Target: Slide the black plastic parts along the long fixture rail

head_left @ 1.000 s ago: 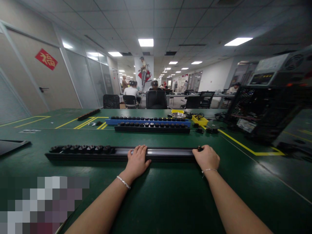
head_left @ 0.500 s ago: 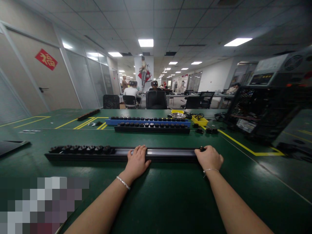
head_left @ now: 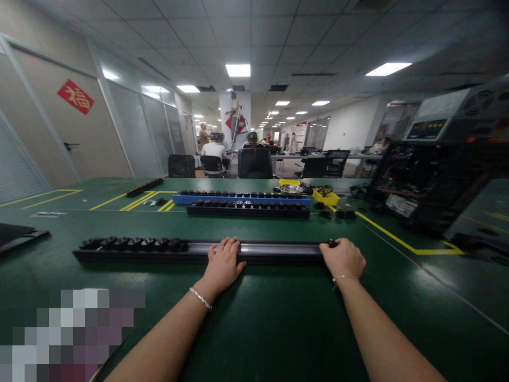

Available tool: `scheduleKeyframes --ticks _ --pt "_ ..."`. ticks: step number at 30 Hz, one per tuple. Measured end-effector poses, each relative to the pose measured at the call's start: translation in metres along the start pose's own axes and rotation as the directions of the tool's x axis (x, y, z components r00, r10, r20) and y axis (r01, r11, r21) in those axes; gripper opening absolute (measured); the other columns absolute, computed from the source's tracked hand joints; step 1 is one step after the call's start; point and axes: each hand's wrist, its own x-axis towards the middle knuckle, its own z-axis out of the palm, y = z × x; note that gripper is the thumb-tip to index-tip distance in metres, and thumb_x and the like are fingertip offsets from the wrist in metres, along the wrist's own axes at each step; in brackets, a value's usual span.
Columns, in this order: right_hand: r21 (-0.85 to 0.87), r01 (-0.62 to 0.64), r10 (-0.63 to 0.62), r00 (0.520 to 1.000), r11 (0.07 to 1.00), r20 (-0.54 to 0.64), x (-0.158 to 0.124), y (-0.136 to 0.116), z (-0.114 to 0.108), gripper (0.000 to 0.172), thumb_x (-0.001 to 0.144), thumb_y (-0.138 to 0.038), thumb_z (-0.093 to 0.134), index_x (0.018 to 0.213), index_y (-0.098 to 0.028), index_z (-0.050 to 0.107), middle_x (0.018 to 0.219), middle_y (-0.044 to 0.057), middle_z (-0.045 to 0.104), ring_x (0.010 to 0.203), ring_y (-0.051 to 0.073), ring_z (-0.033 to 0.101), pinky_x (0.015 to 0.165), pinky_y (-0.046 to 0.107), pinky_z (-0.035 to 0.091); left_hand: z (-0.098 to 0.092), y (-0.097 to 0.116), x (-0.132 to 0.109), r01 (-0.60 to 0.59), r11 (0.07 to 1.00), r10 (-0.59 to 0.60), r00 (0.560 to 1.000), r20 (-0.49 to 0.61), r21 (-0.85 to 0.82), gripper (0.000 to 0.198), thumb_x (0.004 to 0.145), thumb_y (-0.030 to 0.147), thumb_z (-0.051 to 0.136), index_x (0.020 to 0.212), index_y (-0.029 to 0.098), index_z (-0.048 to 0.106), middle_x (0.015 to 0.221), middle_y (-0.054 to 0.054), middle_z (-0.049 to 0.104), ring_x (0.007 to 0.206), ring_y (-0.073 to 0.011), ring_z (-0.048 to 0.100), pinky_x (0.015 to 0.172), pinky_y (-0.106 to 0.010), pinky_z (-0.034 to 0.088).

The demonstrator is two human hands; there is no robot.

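A long black channel rail (head_left: 278, 260) lies across the table in front of me, with a smooth grey inner strip. Its left half carries a row of small black parts (head_left: 148, 243). My left hand (head_left: 223, 261) is laid over the middle of the rail, fingers curled on the far edge and thumb on the near side. At the right end, my right hand (head_left: 342, 258) is closed, pinching a small black part (head_left: 331, 243) that mostly hides under the fingers.
Farther back lie a blue rail (head_left: 178, 199) and another black rail (head_left: 246, 212), both with rows of small parts. A metal bowl (head_left: 290, 188), a yellow bin (head_left: 326, 197) and loose black parts (head_left: 345, 214) sit right of them. An open computer case (head_left: 413, 185) stands at right.
My right hand has shifted very slightly to the right at the rail's end. My left hand and the rail look unmoved.
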Motion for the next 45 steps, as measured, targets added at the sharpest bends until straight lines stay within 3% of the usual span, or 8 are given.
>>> scheduleKeyframes --ticks 45 --pt "0.152 -0.126 0.129 0.991 0.980 -0.014 0.023 0.032 0.004 0.048 0.068 -0.045 0.049 0.104 -0.014 0.058 0.100 0.016 0.060 0.089 0.030 0.055 0.066 0.039 0.045 0.008 -0.004 0.001 -0.014 1.000 0.014 0.999 -0.035 -0.016 0.049 0.082 0.042 0.047 0.126 0.021 0.043 0.138 -0.010 0.042 0.128 -0.0266 0.031 0.100 -0.049 0.026"
